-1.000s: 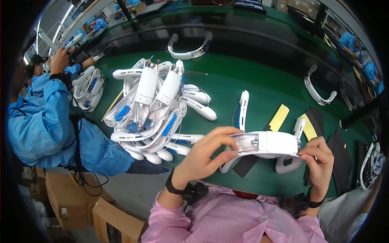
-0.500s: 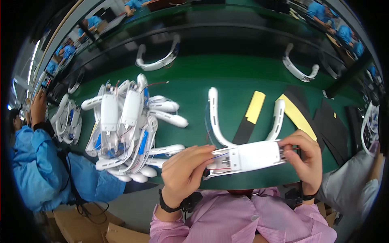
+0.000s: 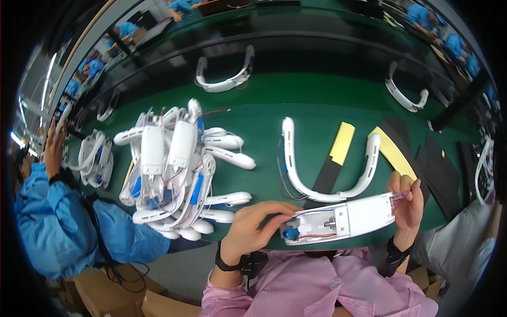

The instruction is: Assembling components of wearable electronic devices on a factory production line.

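My left hand (image 3: pixel 253 226) grips the left end of a white plastic housing (image 3: pixel 364 215) at the table's near edge. That end is uncovered, showing a small metal part, a red wire and a round blue piece (image 3: pixel 291 233) inside; a smooth white cover spans the rest. At the other end, my right hand (image 3: pixel 407 203) pinches thin wires (image 3: pixel 400 196) that come out of the housing. Just behind lies a white U-shaped band (image 3: pixel 322 196) with slotted arms, thin wires along its left side. Whether it joins the housing I cannot tell.
Left of my hands is a heap of similar white U-shaped bands (image 3: pixel 179 148). Black strips with yellow backing (image 3: pixel 342 142) lie to the right. Further bands (image 3: pixel 224 84) stand toward the back. A person in blue sleeves (image 3: pixel 47 206) sits at the left; another person's grey clothing (image 3: pixel 449 248) shows at right.
My right fingers have come off the housing's right end onto the wires. My left hand has drawn back, baring the blue piece inside. The housing now tilts up to the right; the whole view has shifted slightly.
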A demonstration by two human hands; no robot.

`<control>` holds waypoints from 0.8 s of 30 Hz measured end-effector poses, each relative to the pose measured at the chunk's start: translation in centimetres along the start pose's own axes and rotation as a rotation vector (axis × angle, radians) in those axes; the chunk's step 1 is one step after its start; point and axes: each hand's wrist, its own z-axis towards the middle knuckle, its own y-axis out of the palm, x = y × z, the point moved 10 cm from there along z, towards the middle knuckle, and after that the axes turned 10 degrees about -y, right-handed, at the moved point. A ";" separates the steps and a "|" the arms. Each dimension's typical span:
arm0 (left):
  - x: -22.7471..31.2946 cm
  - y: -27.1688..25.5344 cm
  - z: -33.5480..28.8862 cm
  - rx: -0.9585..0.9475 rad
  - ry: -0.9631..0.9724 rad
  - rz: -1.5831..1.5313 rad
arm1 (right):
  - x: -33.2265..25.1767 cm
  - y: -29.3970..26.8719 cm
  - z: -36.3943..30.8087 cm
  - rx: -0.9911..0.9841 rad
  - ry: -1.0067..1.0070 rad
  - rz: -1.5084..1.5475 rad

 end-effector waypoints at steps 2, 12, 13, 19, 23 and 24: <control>-0.5 0.2 -0.1 -0.018 -0.041 -0.058 | -0.5 0.8 -0.1 0.024 -0.051 0.077; 4.5 0.9 0.0 0.080 0.279 0.352 | -5.4 5.6 0.9 -0.174 -0.134 -0.726; 5.1 0.8 -0.4 0.127 0.326 0.391 | -5.5 6.1 0.9 -0.207 -0.162 -0.806; 8.1 1.3 -1.9 0.259 0.536 0.664 | -5.5 7.5 1.4 -0.251 -0.213 -0.944; 6.7 0.9 -0.4 0.086 0.421 0.492 | -3.5 4.6 1.4 -0.099 -0.052 -0.693; 6.5 0.7 -0.4 0.079 0.425 0.488 | -2.3 3.1 1.2 0.023 0.036 -0.495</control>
